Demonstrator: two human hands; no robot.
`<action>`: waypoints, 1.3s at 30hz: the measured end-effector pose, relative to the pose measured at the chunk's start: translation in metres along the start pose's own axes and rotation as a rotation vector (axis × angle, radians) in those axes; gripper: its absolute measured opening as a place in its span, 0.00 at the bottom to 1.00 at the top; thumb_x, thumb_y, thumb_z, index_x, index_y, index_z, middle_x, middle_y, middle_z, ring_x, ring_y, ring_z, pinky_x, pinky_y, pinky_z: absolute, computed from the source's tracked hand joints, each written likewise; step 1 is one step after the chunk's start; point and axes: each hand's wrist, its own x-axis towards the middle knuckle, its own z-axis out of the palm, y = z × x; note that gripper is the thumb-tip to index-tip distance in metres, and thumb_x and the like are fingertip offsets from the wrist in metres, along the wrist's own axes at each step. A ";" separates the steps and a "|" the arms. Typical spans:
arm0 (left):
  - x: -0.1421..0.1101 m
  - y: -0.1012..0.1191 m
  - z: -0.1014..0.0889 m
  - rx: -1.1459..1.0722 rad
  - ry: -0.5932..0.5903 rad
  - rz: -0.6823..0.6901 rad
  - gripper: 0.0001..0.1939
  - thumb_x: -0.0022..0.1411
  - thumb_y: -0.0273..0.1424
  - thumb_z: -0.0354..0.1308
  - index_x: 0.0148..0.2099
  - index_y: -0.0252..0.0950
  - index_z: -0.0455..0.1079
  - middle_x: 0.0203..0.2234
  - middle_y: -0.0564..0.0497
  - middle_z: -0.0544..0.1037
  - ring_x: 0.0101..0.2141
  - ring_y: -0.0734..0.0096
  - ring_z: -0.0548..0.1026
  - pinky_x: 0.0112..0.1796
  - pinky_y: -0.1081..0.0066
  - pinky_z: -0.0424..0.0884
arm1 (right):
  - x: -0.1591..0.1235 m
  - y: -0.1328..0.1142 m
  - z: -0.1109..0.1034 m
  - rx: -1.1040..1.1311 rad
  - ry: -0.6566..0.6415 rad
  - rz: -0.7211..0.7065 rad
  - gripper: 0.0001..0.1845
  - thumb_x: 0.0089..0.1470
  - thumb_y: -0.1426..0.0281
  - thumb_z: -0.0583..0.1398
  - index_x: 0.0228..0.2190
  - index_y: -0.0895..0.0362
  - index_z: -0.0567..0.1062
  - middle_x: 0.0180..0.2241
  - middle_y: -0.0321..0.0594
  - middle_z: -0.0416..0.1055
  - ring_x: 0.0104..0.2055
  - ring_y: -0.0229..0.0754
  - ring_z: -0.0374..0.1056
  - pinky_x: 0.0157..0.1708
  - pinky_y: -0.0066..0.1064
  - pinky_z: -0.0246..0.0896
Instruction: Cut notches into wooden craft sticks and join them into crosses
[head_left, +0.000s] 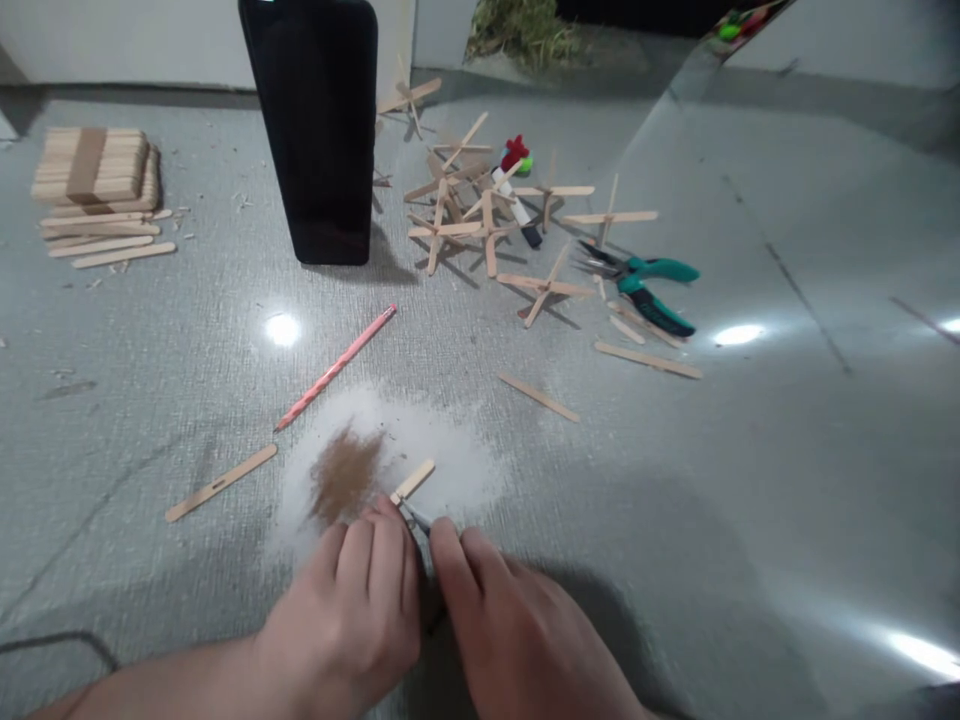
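Observation:
My left hand point(349, 600) is closed around a wooden craft stick point(415, 482), whose rounded end sticks out past the fingers. Beside it my right hand point(517, 620) grips a small knife point(417, 517); its thin metal blade meets the stick near the left fingertips, and most of its handle is hidden. Under the stick lies a patch of white powder point(457, 455) with brown dust point(349, 470) at its left. A craft stick with a small slot in its middle point(240, 472) rests left of the hands. Above it lies a pink pencil point(337, 365).
A black phone point(322, 140) stands upright at the back. Right of it are several crossed-stick pieces point(546, 287), a white-and-black tube point(516, 205) and green-handled pliers point(645, 285). Bundled craft sticks point(90, 165) lie far left. Loose sticks point(538, 397) lie ahead of the hands.

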 end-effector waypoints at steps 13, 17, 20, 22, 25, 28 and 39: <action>0.006 -0.007 0.002 -0.051 0.010 0.033 0.16 0.68 0.14 0.43 0.47 0.12 0.71 0.23 0.45 0.76 0.20 0.64 0.72 0.20 0.66 0.70 | 0.014 -0.007 0.000 -0.076 -0.112 0.126 0.12 0.57 0.78 0.54 0.34 0.52 0.75 0.18 0.37 0.73 0.12 0.40 0.66 0.10 0.28 0.54; 0.008 -0.010 0.002 -0.086 0.026 0.034 0.15 0.69 0.14 0.43 0.45 0.17 0.71 0.23 0.45 0.77 0.20 0.64 0.72 0.21 0.66 0.71 | 0.022 -0.007 -0.003 -0.051 -0.113 0.129 0.13 0.56 0.79 0.54 0.32 0.51 0.75 0.15 0.35 0.71 0.11 0.41 0.65 0.09 0.30 0.53; 0.008 -0.012 0.002 -0.108 0.010 0.049 0.15 0.70 0.15 0.43 0.44 0.18 0.72 0.23 0.45 0.77 0.21 0.64 0.72 0.21 0.67 0.72 | 0.024 -0.007 -0.002 -0.029 -0.121 0.114 0.14 0.54 0.79 0.54 0.33 0.51 0.76 0.14 0.37 0.69 0.10 0.41 0.63 0.09 0.32 0.50; 0.007 -0.013 0.001 -0.112 -0.001 0.057 0.15 0.70 0.15 0.43 0.45 0.17 0.72 0.23 0.45 0.77 0.21 0.64 0.72 0.21 0.67 0.72 | 0.025 -0.007 -0.001 -0.020 -0.127 0.108 0.15 0.53 0.79 0.53 0.33 0.52 0.76 0.14 0.38 0.69 0.09 0.42 0.62 0.08 0.32 0.48; 0.007 -0.014 0.001 -0.108 -0.008 0.065 0.13 0.69 0.14 0.45 0.45 0.15 0.72 0.22 0.45 0.76 0.22 0.63 0.73 0.21 0.66 0.72 | 0.029 -0.007 -0.005 -0.033 -0.236 0.102 0.13 0.54 0.78 0.55 0.35 0.53 0.76 0.16 0.37 0.70 0.11 0.42 0.64 0.09 0.31 0.49; 0.008 -0.014 -0.001 -0.102 -0.023 0.062 0.12 0.69 0.14 0.47 0.45 0.15 0.72 0.22 0.46 0.75 0.22 0.63 0.72 0.21 0.66 0.73 | 0.036 -0.005 -0.016 0.008 -0.436 0.132 0.11 0.56 0.77 0.59 0.40 0.54 0.77 0.20 0.38 0.75 0.14 0.44 0.70 0.11 0.30 0.54; 0.012 -0.014 -0.005 -0.090 -0.037 0.050 0.14 0.68 0.15 0.47 0.39 0.21 0.75 0.22 0.46 0.76 0.21 0.63 0.72 0.21 0.65 0.74 | 0.042 -0.003 -0.024 0.104 -0.503 0.138 0.12 0.60 0.82 0.55 0.41 0.56 0.73 0.23 0.39 0.77 0.19 0.45 0.75 0.14 0.32 0.44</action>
